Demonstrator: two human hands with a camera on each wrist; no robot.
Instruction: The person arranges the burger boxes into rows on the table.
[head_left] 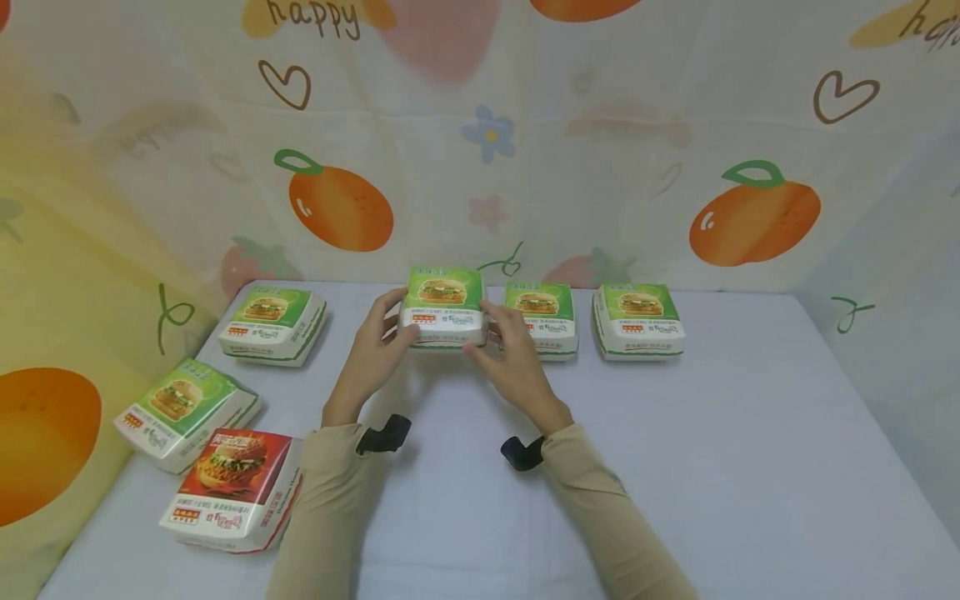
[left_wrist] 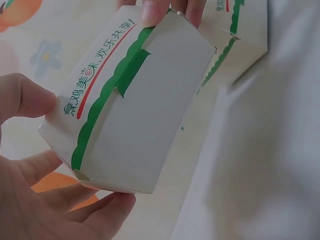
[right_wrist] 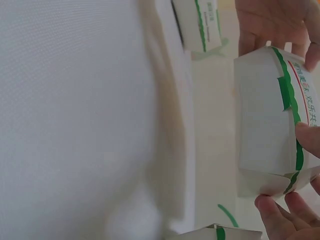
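Both hands hold a green-and-white burger box (head_left: 442, 292) by its two sides, raised off the table near the back. My left hand (head_left: 372, 354) grips its left side, with the thumb at the front and fingers curled along the side and underneath. On the opposite side, my right hand (head_left: 517, 358) grips the box, its thumb on the front face. In the left wrist view the held box (left_wrist: 145, 115) shows a white front, a scalloped green band and a tucked green tab. The right wrist view shows the same box (right_wrist: 265, 115) closed.
Right of the held box stand a partly hidden green box (head_left: 542, 304) and another green box (head_left: 637, 321). To the left are a green box (head_left: 273, 325), a tilted green box (head_left: 187, 412) and a red box (head_left: 232, 487). A printed curtain (head_left: 487, 192) hangs behind the white table (head_left: 712, 483).
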